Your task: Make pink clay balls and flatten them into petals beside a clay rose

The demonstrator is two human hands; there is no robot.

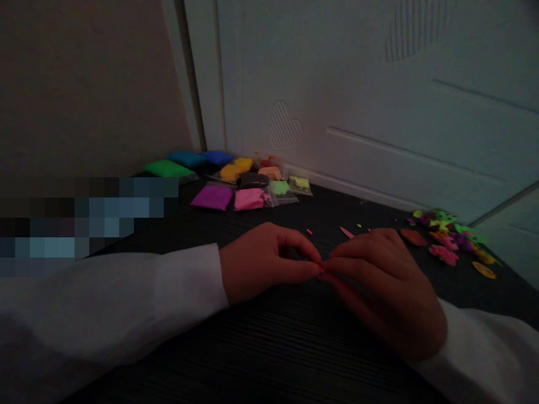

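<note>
My left hand [269, 261] and my right hand [385, 286] meet fingertip to fingertip just above the dark table. Both are closed in a pinch on one small reddish-pink piece of modelling clay [322, 271], mostly covered by the fingers. Just beyond the right hand lies a pink plastic modelling tool [347, 232], its near end hidden behind the fingers. A tiny pink clay bit [309, 232] and a yellow-green crumb [359, 225] rest on the tabletop close by.
Bags of coloured clay lie at the back left, among them a purple bag [213, 197], a pink bag [249, 199] and a green bag [168, 168]. Several shaped colourful clay pieces [444, 255] are heaped at the right. A white door [357, 95] borders the dark table [269, 348].
</note>
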